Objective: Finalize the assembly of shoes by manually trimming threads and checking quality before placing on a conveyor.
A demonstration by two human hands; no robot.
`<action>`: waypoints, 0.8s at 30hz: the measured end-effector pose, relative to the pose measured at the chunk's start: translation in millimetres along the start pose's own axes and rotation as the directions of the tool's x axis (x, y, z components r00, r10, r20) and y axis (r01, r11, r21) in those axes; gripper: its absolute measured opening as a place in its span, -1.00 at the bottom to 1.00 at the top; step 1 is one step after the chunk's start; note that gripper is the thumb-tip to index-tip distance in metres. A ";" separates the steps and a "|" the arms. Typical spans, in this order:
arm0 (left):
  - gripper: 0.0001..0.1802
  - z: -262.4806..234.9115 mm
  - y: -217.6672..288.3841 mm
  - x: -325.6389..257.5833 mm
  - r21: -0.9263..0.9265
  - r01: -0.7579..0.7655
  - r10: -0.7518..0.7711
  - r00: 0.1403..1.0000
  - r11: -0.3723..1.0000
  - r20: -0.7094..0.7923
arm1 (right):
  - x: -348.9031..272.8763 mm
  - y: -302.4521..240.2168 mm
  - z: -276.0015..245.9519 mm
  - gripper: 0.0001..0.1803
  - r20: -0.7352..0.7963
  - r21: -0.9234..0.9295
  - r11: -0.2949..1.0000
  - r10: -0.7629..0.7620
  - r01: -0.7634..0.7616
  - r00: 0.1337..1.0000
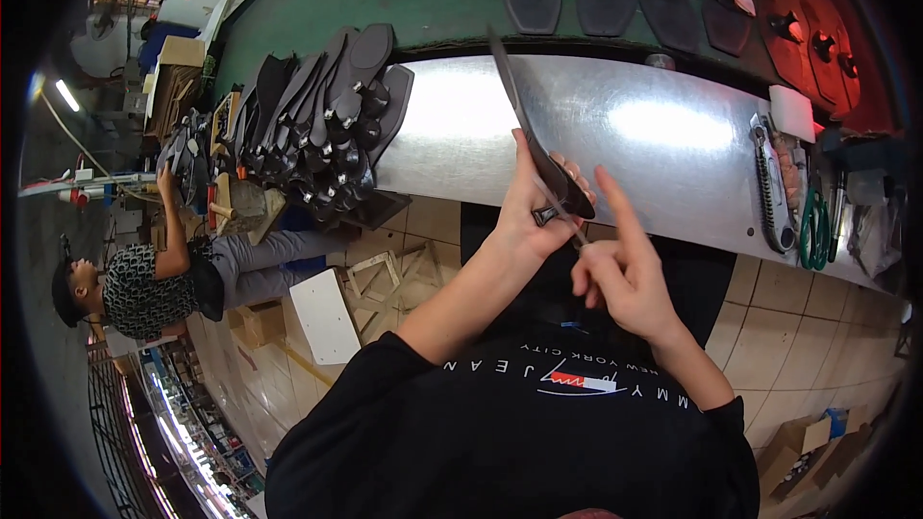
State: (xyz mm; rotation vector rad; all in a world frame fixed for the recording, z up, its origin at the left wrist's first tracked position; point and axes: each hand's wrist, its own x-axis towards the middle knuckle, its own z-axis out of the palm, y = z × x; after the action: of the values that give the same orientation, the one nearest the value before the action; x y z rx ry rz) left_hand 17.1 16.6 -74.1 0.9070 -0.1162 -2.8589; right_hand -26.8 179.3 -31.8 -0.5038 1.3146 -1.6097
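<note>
My left hand (525, 219) is closed around a dark shoe sole (546, 165), which is held nearly upright and edge-on, its long end pointing away from me. A small black heel-like piece (544, 216) shows near my palm. My right hand (627, 290) is just to the right, index finger stretched out, the thumb and other fingers closed on a thin pale strip or tool (558, 202). This thin thing crosses in front of the sole; motion blurs it, and its kind is unclear. Both hands are over the near edge of a shiny metal table (673, 168).
A heap of dark soles with small heels (327, 125) lies on the table's left. Across the far green belt (433, 0), several soles (534, 5) stand in a row. At right are a box cutter (772, 183) and green-handled scissors (815, 231). Another person (144, 279) works at left.
</note>
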 end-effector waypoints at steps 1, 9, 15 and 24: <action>-0.32 2.5 -1.8 1.3 0.070 -0.065 0.069 0.996 0.995 -0.062 | 2.8 6.6 1.0 -0.20 0.094 0.066 0.998 0.010 -0.016 0.996; -0.33 2.2 -6.8 -3.5 0.268 -0.313 0.277 0.947 0.911 0.164 | 7.9 13.4 5.1 -0.28 0.155 0.363 0.921 0.088 -0.140 0.984; -0.27 14.5 -8.2 -6.2 0.304 -0.290 0.301 0.954 0.908 0.009 | 12.7 22.9 3.9 -0.40 0.013 0.178 0.983 -0.050 0.047 0.999; -0.20 19.1 -5.8 -2.9 0.366 -0.321 0.337 0.941 0.874 0.020 | 9.7 5.4 -6.1 -0.28 0.022 0.106 0.994 0.023 -0.025 0.999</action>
State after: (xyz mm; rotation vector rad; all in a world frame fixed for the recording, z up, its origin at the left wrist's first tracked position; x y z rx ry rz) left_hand 7.8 23.3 -57.6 0.9043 -0.7459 -2.5337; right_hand -33.8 174.3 -41.1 -0.4371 1.2078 -1.6407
